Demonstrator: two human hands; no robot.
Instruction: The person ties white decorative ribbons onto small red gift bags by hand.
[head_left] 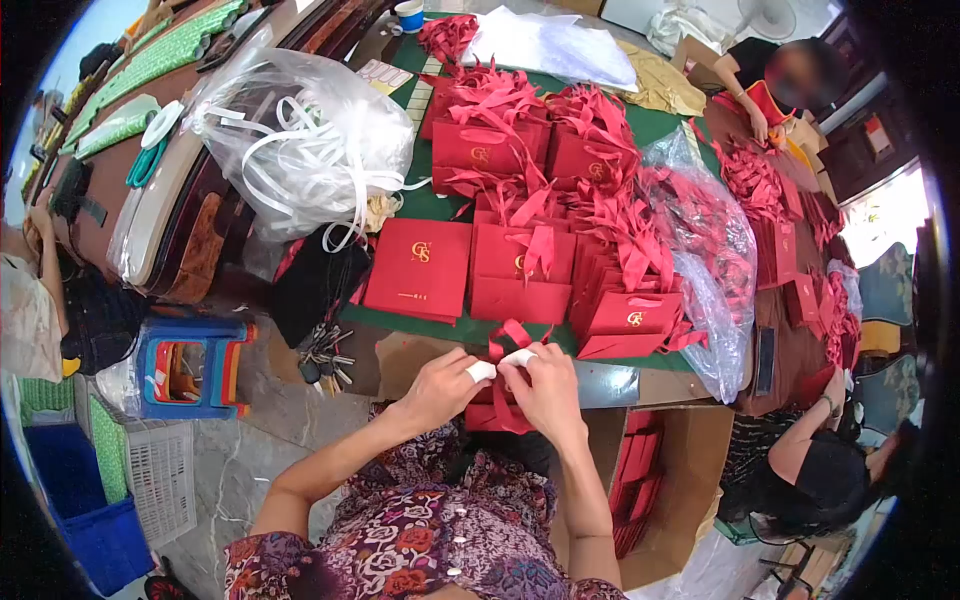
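My left hand [447,388] and my right hand [543,388] meet in front of me at the table's near edge, white wraps on fingers of both. Their fingertips are pinched together on a red ribbon [513,332], which loops up above them and hangs between them. Below the ribbon is a red paper gift bag [497,418], partly hidden by my hands. Just beyond lie a flat red bag with gold lettering [418,266] and stacks of matching bags [522,290] with ribbon handles.
A clear plastic bag of white ribbon [310,140] lies left. An open carton [690,490] holding red bags stands at my right. Blue and red stools [195,370] and a white crate [160,480] are left. Other people sit around; one person's hand [757,128] is at far right.
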